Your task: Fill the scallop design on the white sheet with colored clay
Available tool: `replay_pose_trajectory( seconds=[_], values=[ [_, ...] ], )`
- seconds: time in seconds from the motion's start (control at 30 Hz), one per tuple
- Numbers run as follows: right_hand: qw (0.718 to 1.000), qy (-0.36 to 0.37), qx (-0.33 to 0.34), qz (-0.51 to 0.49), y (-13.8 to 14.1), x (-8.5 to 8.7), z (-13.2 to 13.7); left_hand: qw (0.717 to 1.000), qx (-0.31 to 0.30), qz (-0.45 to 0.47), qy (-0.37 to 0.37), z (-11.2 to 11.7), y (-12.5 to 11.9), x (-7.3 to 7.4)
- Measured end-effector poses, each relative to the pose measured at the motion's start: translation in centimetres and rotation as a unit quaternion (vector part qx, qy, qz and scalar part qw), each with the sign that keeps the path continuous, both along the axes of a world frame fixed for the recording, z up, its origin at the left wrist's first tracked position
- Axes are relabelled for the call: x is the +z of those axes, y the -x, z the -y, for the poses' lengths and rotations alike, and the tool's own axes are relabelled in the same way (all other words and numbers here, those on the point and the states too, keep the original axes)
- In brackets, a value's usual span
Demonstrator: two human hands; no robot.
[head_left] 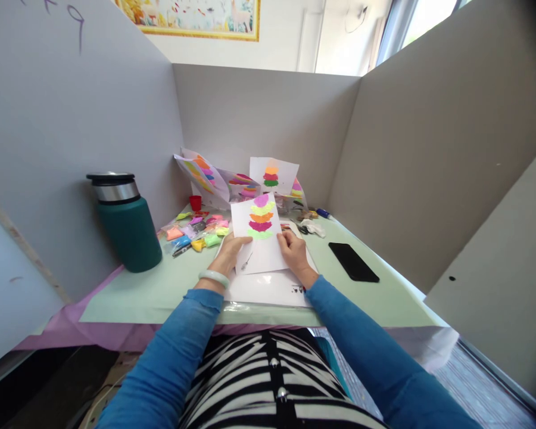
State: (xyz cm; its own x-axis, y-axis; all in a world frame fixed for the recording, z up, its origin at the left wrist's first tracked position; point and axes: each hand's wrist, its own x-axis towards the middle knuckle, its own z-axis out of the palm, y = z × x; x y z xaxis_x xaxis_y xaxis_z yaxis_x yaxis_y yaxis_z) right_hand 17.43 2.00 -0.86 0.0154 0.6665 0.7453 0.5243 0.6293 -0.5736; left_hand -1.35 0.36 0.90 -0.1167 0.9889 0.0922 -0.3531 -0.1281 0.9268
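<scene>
Both hands hold up a white sheet of paper [263, 256] by its left and right edges, tilted toward me. Stacked coloured shapes run down its upper part: magenta, yellow, orange, dark pink and pale green. My left hand [232, 249], with a pale bangle at the wrist, pinches the left edge, thumb on the front. My right hand [293, 250] is closed on the right edge, its fingers curled. Beneath the paper lies a white board or sheet in clear plastic [263, 292], with small dark marks near its right side.
A green bottle [129, 232] stands at the left. Coloured packets [212, 239], a pen [181, 251] and a red cup [195, 202] lie beyond my left hand. Similar decorated sheets [274, 171] lean at the back. A black phone [354, 262] lies right; grey partitions [268, 107] enclose the table.
</scene>
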Motion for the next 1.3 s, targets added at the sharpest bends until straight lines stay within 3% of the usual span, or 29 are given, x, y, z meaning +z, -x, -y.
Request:
replay_pose_trajectory(
  seconds=[0.27, 0.47, 0.7, 1.07, 1.3],
  values=[
    [1.000, 0.006, -0.001, -0.016, -0.2, -0.2, -0.4, 1.000, 0.026, -0.007, 0.012, -0.3, 0.3, -0.1],
    [1.000, 0.025, -0.007, -0.010, -0.2, -0.1, -0.2, 1.000, -0.018, 0.010, 0.000, 0.2, 0.0, 0.4],
    [1.000, 0.010, 0.000, -0.003, 0.0, 0.1, 0.1, 1.000, 0.020, -0.004, -0.016, 1.0, -0.4, 0.8],
    [0.999, 0.026, -0.025, -0.008, -0.2, -0.2, -0.4, 0.999, -0.038, 0.021, -0.012, -0.1, 0.0, 0.1],
    [1.000, 0.021, -0.005, -0.015, -0.1, -0.2, -0.2, 0.999, -0.017, 0.026, -0.020, 0.6, -0.3, 0.5]
  ],
)
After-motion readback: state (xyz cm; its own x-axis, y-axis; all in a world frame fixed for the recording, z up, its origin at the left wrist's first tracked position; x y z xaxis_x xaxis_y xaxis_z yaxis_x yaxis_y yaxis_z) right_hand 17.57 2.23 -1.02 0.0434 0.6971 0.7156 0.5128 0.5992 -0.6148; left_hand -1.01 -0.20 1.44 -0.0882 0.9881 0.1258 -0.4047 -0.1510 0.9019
